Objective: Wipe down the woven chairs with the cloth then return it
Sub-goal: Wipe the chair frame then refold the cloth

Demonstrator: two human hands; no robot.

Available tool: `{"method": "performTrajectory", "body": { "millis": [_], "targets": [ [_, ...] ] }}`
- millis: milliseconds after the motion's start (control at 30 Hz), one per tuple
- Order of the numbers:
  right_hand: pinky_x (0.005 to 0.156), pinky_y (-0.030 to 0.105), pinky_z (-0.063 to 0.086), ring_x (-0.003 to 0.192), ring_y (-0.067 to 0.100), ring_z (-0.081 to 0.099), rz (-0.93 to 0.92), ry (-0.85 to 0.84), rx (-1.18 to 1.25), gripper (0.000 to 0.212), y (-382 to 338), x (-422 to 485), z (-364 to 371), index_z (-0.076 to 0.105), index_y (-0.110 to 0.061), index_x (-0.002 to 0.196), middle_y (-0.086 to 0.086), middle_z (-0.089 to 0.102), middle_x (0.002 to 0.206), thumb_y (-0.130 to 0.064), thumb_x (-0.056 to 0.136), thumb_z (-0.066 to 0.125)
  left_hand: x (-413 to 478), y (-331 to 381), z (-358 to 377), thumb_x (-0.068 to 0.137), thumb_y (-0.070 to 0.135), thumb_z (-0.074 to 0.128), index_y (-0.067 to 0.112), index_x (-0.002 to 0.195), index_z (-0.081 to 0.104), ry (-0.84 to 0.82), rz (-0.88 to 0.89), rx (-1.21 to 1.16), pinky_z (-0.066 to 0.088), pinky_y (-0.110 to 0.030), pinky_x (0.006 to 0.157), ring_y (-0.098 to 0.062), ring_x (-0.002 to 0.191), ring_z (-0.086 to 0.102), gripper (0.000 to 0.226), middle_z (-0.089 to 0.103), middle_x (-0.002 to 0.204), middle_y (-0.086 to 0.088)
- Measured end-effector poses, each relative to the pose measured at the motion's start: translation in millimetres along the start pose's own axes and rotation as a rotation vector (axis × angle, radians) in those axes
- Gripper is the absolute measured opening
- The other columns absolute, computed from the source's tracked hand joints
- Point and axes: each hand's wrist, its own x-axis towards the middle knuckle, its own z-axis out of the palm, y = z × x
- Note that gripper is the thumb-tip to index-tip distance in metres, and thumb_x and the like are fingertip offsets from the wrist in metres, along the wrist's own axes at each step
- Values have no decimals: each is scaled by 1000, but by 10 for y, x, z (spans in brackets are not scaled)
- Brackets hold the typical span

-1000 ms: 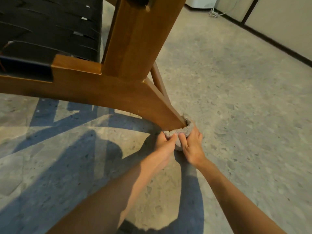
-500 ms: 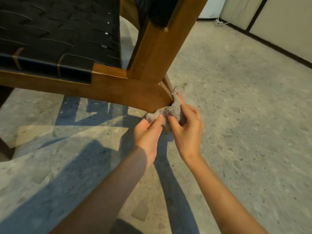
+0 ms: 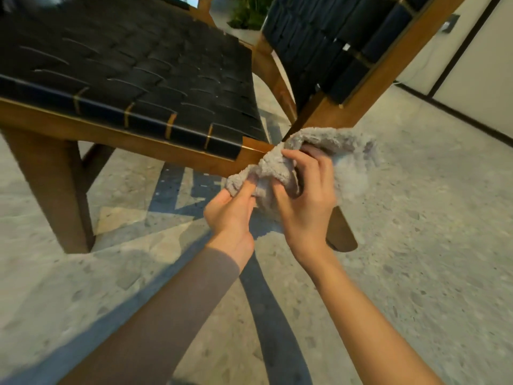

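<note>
So the grey cloth (image 3: 327,151) is bunched up between both hands, pressed right against the back corner of the woven chair (image 3: 125,79) where the wooden frame (image 3: 254,152) meets. Its lower-left fold is pinched by the left hand (image 3: 230,215), thumb against fingers. The middle is gripped by the right hand (image 3: 305,201), fingers curled into it, and the rest is draped past those fingers. The backrest (image 3: 347,37) is seen above the right hand, a wooden leg (image 3: 342,234) just behind that wrist. A brown sleeve (image 3: 166,315) is worn on the left forearm.
</note>
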Motion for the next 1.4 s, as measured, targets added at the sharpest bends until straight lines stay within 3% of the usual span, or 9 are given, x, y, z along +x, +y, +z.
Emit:
{"method": "performTrajectory", "body": {
  "millis": [133, 233, 467, 567, 800, 933, 1133, 1300, 1400],
  "targets": [
    [99, 16, 34, 114, 13, 49, -133, -151, -30, 41, -124, 185, 91, 62, -8, 118, 7, 61, 118, -6, 78, 74, 58, 188, -129, 74, 12, 79, 21, 68, 69, 38, 61, -37, 47, -17, 57, -6, 77, 67, 15, 71, 67, 10],
    [98, 7, 32, 111, 2, 47, -115, -190, 29, 43, -219, 323, 144, 64, -8, 117, 0, 63, 116, -3, 75, 75, 93, 282, -206, 77, 7, 76, 19, 76, 71, 22, 97, -102, 49, -13, 52, -5, 73, 70, 13, 73, 73, 7],
    [99, 20, 44, 110, 6, 59, -51, -274, 117, 47, -338, 434, 136, 65, -16, 117, -6, 64, 114, 0, 74, 77, 180, 361, -326, 74, 12, 79, 24, 72, 70, 28, 110, -105, 48, -13, 58, -4, 79, 69, 15, 72, 72, 12],
    [97, 28, 49, 109, 7, 62, -26, -275, 210, 38, -424, 469, 162, 68, -12, 111, -4, 67, 110, 0, 75, 75, 196, 379, -361, 75, 12, 78, 25, 70, 70, 45, 148, -113, 48, -10, 55, -1, 73, 69, 16, 72, 68, 12],
    [95, 17, 46, 110, 2, 60, 5, -411, 356, 28, -802, 609, 495, 69, -11, 108, -3, 66, 114, -1, 82, 70, 239, 671, -526, 77, 14, 77, 28, 69, 68, 139, 236, -129, 46, -9, 54, 3, 67, 67, 19, 70, 63, 15],
    [94, 24, 50, 109, 2, 61, -84, -473, 351, 23, -1054, 749, 727, 70, -11, 107, -3, 68, 113, -9, 83, 71, 286, 954, -710, 77, 16, 77, 25, 74, 70, 195, 268, -149, 49, -12, 55, 1, 65, 67, 12, 68, 61, 16],
    [94, 29, 51, 106, 4, 62, -157, -541, 415, 21, -1524, 899, 1134, 70, -10, 104, -2, 69, 109, -14, 83, 72, 357, 1327, -991, 74, 21, 80, 21, 82, 75, 350, 460, -147, 51, -17, 60, -2, 71, 69, 10, 71, 69, 13],
    [100, 24, 44, 111, 1, 58, -182, -657, 460, 23, -1854, 1068, 1345, 70, -14, 103, -4, 66, 115, -18, 81, 74, 308, 1550, -1188, 71, 25, 82, 32, 58, 68, 375, 495, -232, 51, -16, 57, -2, 69, 69, 21, 70, 64, 14],
    [106, 22, 24, 131, 8, 39, -287, -632, 282, 25, -1893, 1132, 1389, 67, -34, 105, -6, 49, 139, -38, 81, 72, 331, 1747, -1390, 70, 19, 83, 23, 76, 72, 379, 586, -267, 57, -25, 67, -8, 79, 71, 13, 74, 80, 6]
  ]
}}
